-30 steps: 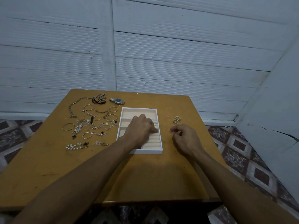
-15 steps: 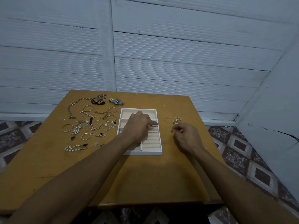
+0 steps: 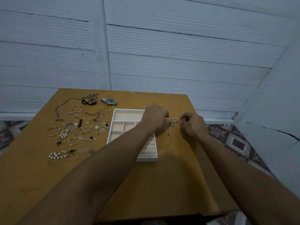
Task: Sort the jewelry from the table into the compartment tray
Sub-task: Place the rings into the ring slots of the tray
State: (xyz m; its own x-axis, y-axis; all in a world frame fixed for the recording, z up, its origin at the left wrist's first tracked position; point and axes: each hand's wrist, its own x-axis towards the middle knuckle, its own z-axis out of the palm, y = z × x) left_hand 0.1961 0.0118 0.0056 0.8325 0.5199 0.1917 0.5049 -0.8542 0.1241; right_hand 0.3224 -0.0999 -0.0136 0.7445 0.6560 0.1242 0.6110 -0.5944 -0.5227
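The white compartment tray point(image 3: 114, 125) with beige lining lies mid-table, and my left forearm crosses over it. My left hand point(image 3: 155, 118) is past the tray's right rim, its curled fingertips down at a small cluster of silver rings point(image 3: 174, 121) on the table. Whether it grips one is hidden. My right hand point(image 3: 192, 125) is just right of the rings, thumb and forefinger pinched on a thin silver piece point(image 3: 183, 119). Left of the tray lies loose jewelry: a wristwatch point(image 3: 110, 101), a long chain point(image 3: 65, 102), a gold bangle point(image 3: 52, 131) and a pearl bracelet point(image 3: 59, 155).
The table point(image 3: 170, 184) is an orange-brown board against a white panelled wall point(image 3: 162, 54). Its right edge is close to my right hand, with patterned floor tiles point(image 3: 235, 140) beyond it. A black cord point(image 3: 89, 101) lies by the watch.
My left hand has left the tray's ring rows and moved right and away from me to the rings on the table. My right hand shifted slightly forward toward the same rings.
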